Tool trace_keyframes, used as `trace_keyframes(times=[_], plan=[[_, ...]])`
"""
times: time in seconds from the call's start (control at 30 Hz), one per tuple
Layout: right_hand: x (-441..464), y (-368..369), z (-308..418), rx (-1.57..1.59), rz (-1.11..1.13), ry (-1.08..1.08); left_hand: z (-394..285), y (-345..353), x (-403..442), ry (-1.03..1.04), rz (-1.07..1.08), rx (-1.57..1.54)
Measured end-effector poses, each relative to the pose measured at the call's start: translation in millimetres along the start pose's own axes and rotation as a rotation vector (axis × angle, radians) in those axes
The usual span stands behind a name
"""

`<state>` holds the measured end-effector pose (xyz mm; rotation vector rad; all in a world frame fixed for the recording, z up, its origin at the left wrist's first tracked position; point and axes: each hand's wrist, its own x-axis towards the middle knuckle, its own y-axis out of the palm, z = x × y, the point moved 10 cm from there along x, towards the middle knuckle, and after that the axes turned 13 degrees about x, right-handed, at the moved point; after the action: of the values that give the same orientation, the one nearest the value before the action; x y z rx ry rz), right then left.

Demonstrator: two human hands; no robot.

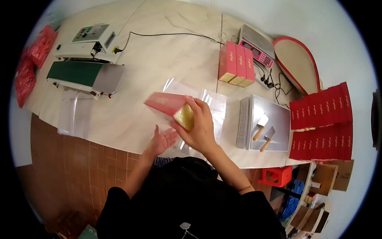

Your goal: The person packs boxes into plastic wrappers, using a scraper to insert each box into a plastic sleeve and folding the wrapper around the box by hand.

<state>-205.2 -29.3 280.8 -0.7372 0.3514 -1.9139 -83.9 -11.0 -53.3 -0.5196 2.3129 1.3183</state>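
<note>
A red box (165,102) with a gold end is held up over the table, tilted, with its far end slightly blurred. My right hand (201,125) grips it around the gold end, thumb below and fingers above. Just below the box, my left hand (161,141) is open with fingers spread and palm up, holding nothing. Clear plastic bags (218,106) lie flat on the table beneath and behind the box, partly hidden by my right hand.
A sealing machine (81,73) with a green belt stands at left. Three red boxes (236,63) stand beside a scale (256,44). A metal tray (274,115) holds two small trowels. Red boxes (322,107) are stacked at right. A red stool (276,176) sits below the table edge.
</note>
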Motion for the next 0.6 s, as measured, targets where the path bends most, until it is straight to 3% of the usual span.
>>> trace_keyframes(times=[0.07, 0.13, 0.17, 0.23, 0.3, 0.37, 0.47, 0.53, 0.6], plan=[[-23.0, -26.2, 30.2, 0.159, -0.120, -0.145, -64.6, 29.1, -19.2, 0.333, 0.004, -0.209], [-40.7, -20.9, 8.1, 0.242, -0.129, -0.091, -142.3, 30.8, -44.9, 0.630, 0.127, -0.164], [-53.8, -21.6, -5.1, 0.271, -0.081, -0.030, -152.2, 46.2, -40.9, 0.618, 0.144, -0.176], [-77.4, -18.2, -31.8, 0.215, -0.045, 0.028, -163.4, 19.9, -49.6, 0.641, -0.359, -0.202], [-94.7, -0.5, -69.0, -0.009, 0.007, 0.150, -175.9, 30.6, -54.7, 0.644, -0.281, -0.077], [-98.4, 18.4, -95.4, 0.028, -0.011, 0.193, -177.8, 32.8, -46.4, 0.740, -0.216, 0.213], [-89.7, 42.5, -132.3, 0.291, 0.008, 0.347, -155.2, 22.3, -27.7, 0.698, -0.344, 0.465], [-72.9, 43.5, -130.8, 0.343, -0.042, 0.274, -175.0, 60.8, -41.3, 0.925, -0.430, 0.957], [-62.5, 41.7, -125.3, 0.340, -0.062, 0.174, -184.4, 84.6, -49.0, 0.939, -0.430, 0.953]])
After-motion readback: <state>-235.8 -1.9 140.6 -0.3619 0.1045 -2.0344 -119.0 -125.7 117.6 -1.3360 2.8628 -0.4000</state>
